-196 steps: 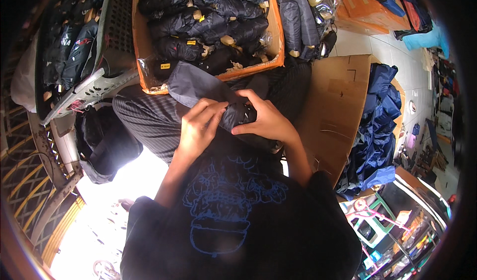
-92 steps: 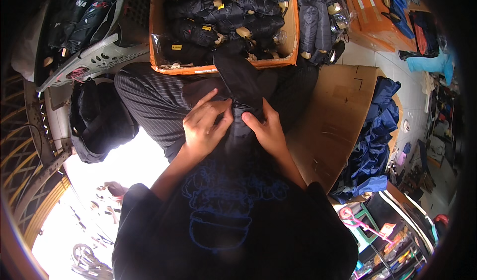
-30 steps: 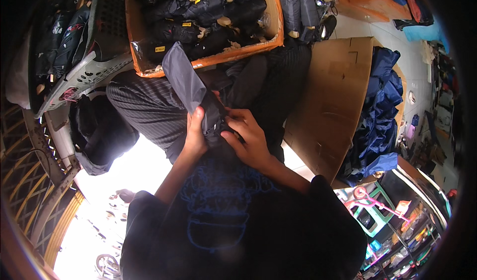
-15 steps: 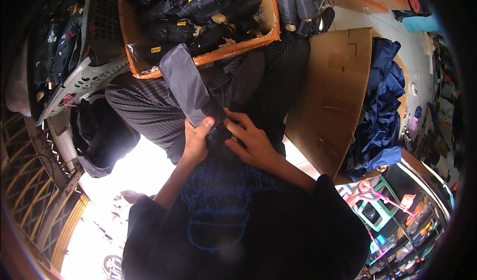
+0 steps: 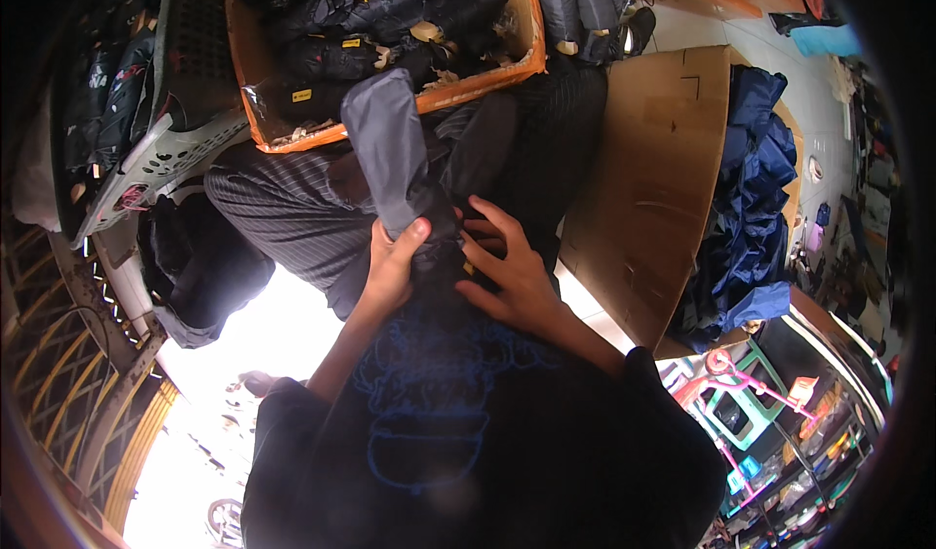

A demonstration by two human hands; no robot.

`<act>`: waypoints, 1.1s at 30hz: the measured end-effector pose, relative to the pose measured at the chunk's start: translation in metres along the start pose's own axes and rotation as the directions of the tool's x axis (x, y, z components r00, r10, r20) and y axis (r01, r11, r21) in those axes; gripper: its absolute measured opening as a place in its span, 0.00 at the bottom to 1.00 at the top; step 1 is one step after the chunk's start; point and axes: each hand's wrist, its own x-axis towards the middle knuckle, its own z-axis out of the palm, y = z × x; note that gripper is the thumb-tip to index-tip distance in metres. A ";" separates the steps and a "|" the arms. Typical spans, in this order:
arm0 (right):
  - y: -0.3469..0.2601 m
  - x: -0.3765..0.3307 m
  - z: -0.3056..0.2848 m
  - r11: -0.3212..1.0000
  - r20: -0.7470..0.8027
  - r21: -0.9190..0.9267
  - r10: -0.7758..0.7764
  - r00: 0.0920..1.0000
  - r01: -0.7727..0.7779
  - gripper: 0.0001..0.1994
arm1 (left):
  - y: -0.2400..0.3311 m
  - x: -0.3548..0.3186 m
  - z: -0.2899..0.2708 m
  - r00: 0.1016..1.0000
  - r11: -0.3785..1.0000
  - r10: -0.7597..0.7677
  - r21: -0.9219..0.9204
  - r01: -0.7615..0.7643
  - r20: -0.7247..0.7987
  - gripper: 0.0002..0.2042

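My left hand [image 5: 393, 261] is closed round the lower part of a long, slim grey fabric pouch [image 5: 385, 135], thumb on top. The pouch looks filled out and points up and away from me, tilted slightly left. Its lower end is dark and merges with my black shirt, so its outline there is hard to make out. Beside that dark end is my right hand [image 5: 509, 271], fingers bent but spread apart. A small yellow spot [image 5: 469, 268] shows by its fingertips; what it belongs to I cannot tell.
Ahead, an orange-edged carton [image 5: 400, 110] holds several black bundles. A grey plastic basket [image 5: 185, 144] with dark bundles stands left. At right, a brown carton [image 5: 643, 198] adjoins navy fabric [image 5: 756, 208]. Grey bundles [image 5: 577, 8] lie far right of the orange-edged carton.
The pouch has moved a little right and stands more upright, still in my left hand. My right hand has shifted slightly right and its fingers have spread away from the dark end.
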 end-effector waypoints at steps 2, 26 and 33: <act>0.003 -0.004 -0.003 0.999 -0.010 0.035 -0.018 1.000 0.019 0.25 | 0.001 0.001 0.001 1.000 1.000 0.004 0.018 -0.004 0.007 0.20; -0.002 -0.023 -0.005 0.991 0.026 0.127 0.045 0.999 -0.048 0.22 | -0.010 -0.015 -0.001 0.991 0.991 -0.129 -0.025 0.129 -0.018 0.16; -0.007 -0.007 -0.003 0.996 0.156 -0.033 0.092 0.983 -0.088 0.23 | -0.028 -0.016 -0.013 0.988 0.990 -0.138 0.021 0.139 -0.070 0.16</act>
